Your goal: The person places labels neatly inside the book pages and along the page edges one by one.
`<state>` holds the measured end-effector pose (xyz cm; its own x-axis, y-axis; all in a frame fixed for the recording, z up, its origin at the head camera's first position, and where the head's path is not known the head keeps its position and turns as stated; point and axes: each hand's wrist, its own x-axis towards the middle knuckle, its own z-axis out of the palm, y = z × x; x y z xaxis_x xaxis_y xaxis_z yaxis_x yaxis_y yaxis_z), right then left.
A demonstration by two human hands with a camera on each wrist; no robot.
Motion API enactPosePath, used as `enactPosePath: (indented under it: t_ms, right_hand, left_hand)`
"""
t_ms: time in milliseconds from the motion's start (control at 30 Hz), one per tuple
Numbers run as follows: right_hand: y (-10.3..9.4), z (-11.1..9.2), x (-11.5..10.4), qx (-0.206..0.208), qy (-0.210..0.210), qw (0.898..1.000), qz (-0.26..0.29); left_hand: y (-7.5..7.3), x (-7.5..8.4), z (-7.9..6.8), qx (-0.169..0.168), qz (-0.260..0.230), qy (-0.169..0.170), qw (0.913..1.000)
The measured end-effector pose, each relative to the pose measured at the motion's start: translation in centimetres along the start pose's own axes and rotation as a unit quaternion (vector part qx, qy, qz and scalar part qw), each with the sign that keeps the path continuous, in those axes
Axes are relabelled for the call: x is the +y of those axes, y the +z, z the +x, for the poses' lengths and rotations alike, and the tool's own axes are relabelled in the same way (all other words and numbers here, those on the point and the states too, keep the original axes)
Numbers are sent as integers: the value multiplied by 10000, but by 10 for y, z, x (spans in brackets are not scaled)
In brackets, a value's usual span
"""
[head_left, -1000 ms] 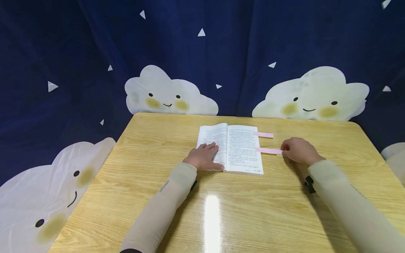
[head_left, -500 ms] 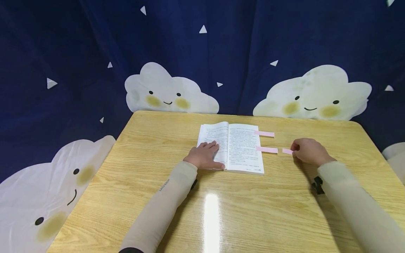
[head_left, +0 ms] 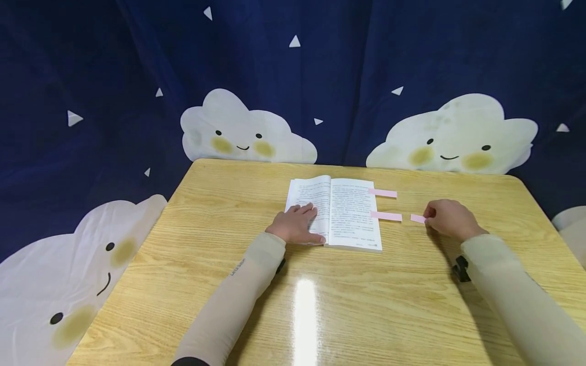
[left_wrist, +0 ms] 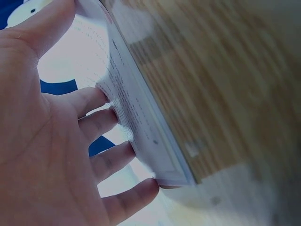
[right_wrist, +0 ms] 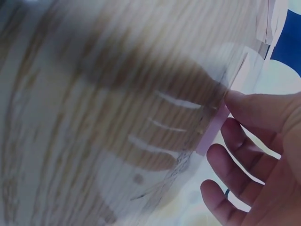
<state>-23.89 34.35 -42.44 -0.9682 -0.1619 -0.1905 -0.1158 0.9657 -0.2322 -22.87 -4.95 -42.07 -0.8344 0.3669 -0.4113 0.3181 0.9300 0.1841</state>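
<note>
1. Pinching a short pink slip (head_left: 417, 218) in the right hand (head_left: 450, 218), between the open book (head_left: 352, 203) and the right edge of the surface (head_left: 357, 305); cannot tell whether raised or touching.
2. Pointing across a gap at the lower pink strip (head_left: 388, 216), set like the upper pink strip (head_left: 384, 193) along the book's right side.
3. Resting the left hand (head_left: 295, 227), released and spread, on the left page (head_left: 317, 192), toward the far edge.
4. Backed past that edge by a blue curtain (head_left: 329, 66).

White-paged book (head_left: 352, 226) laid open on a wooden table (head_left: 220, 213), pages printed with small text, right edge overlapped by upper pink strip (head_left: 384, 193) and lower pink strip (head_left: 388, 216), third pink strip (head_left: 417, 218) pinched near the lower one, gap left between.
</note>
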Motion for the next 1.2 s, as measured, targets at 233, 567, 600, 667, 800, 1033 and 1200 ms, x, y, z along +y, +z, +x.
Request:
enactPosePath:
  t_ms: [233, 567, 600, 667, 800, 1033, 1200]
  right_hand:
    - [1, 1, 1, 41, -6, 10000, 63]
    - [-1, 1, 0, -13, -157, 9999, 64]
    - [-1, 2, 0, -30, -169, 9998, 42]
    - [-3, 2, -1, -81, -152, 9998, -26]
    - [-5, 2, -3, -170, -143, 9997, -84]
    - [-6, 6, -1, -392, -210, 9989, 157]
    - [-11, 9, 4, -759, -52, 9958, 508]
  left_hand:
    - [0, -1, 0, -1, -9, 21, 10000]
    - [0, 0, -2, -7, -44, -2, 10000]
    - [0, 0, -2, -4, -43, -3, 10000]
    - [0, 0, -1, 3, -40, -3, 10000]
    - [0, 0, -1, 8, -19, -4, 10000]
    - [0, 0, 1, -42, -9, -26, 10000]
    - [0, 0, 1, -71, -22, -47, 10000]
